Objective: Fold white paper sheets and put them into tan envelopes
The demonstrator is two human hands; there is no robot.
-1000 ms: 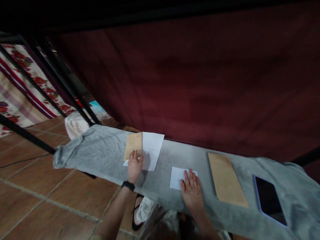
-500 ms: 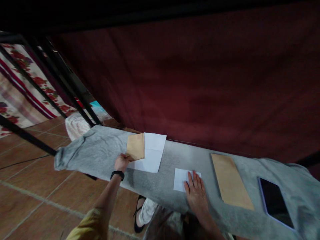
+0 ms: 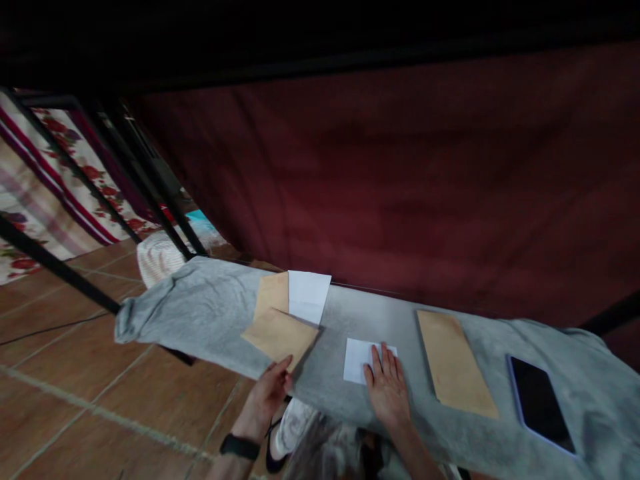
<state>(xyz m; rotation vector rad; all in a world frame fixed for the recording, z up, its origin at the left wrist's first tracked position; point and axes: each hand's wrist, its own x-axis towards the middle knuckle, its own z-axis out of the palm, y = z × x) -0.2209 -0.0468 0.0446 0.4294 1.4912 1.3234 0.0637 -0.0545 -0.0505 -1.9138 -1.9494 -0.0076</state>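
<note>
My left hand [image 3: 273,388] pinches the near corner of a tan paper envelope [image 3: 281,335], which is raised and tilted over the bench. Behind it, another tan envelope [image 3: 273,293] lies partly on a larger white sheet [image 3: 309,295]; the held envelope hides part of both. My right hand [image 3: 389,390] rests flat, fingers spread, on a small folded white paper [image 3: 354,360]. Right of that hand lies a stack of longer tan envelopes [image 3: 456,363], apart from it.
A grey cloth [image 3: 200,307] covers the narrow bench. Toward the right end lies a phone [image 3: 543,405] with a dark screen. A dark red curtain [image 3: 400,187] hangs behind the bench, and black metal bars [image 3: 60,270] stand at the left.
My left hand has lifted one tan envelope off the pile and brought it right and nearer to me. My right hand stays on the small white paper.
</note>
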